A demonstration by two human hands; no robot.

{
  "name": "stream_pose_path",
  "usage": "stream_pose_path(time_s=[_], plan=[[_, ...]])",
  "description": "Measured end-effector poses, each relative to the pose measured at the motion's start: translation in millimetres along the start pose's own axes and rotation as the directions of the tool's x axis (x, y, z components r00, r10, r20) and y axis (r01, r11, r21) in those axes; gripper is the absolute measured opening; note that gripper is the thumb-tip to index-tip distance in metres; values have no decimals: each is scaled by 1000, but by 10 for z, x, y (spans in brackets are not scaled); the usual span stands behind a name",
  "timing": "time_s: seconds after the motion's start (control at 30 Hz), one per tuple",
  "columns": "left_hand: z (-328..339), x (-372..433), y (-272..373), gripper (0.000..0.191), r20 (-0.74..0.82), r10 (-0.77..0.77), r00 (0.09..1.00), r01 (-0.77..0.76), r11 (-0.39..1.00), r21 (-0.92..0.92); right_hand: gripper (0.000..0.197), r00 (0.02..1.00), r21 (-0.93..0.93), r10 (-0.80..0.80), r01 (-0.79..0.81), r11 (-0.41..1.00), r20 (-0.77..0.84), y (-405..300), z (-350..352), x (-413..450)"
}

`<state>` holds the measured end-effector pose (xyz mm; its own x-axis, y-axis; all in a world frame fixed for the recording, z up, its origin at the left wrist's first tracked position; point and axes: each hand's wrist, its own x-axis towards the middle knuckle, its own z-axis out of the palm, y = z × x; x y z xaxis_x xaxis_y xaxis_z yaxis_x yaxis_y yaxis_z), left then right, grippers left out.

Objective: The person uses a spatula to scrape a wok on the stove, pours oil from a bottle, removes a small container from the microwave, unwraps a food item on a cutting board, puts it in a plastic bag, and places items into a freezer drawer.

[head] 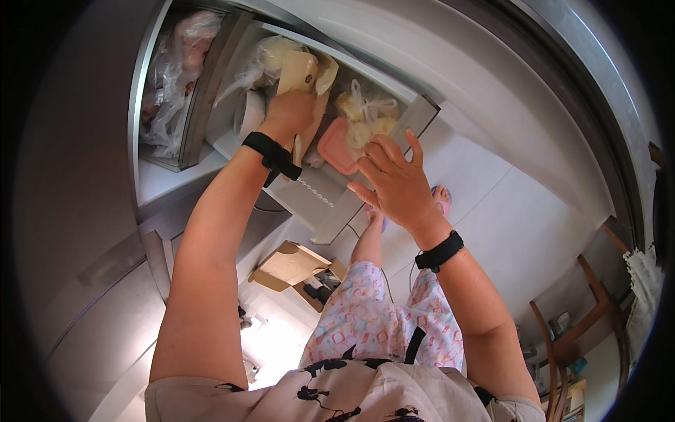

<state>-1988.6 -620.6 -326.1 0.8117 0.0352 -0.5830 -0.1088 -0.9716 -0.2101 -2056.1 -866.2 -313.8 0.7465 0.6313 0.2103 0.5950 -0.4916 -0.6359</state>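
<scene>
A freezer drawer [311,203] is pulled out in front of me. Inside it, my left hand [292,113] grips a tan paper bag [298,68], which rises above the fist; the fingertips are mostly hidden. My right hand [395,176] hovers over the drawer's front panel [343,213], fingers spread and holding nothing. Just beyond its fingers lie a pink lidded container [337,145] and a knotted clear plastic bag [369,111] of yellowish food. Another clear bag [274,55] with pale contents sits at the back, behind the paper bag.
To the left, a second compartment [198,113] holds plastic-wrapped meat [195,42]. The white appliance door [474,79] curves along the right. Below the drawer, an open cardboard box [290,264] stands near my legs. Wooden chairs [585,327] are at lower right. Thin cables cross the floor [480,179].
</scene>
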Motion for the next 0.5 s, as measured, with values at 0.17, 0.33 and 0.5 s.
stream_pose_path(time_s=[0.17, 0.33, 0.5], plan=[[114, 14, -66, 17, -56, 25, 998, -29, 997, -69, 24, 1000, 34, 3, -3, 999, -8, -17, -14, 12], [93, -2, 192, 16, -121, 66, 990, -75, 995, -68, 24, 1000, 50, 9, -9, 999, 1, -32, -29, 18], [-235, -374, 298, 20, -268, -30, 963, -65, 938, -341, 26, 1000, 29, 19, -19, 999, 8, -31, -46, 9]])
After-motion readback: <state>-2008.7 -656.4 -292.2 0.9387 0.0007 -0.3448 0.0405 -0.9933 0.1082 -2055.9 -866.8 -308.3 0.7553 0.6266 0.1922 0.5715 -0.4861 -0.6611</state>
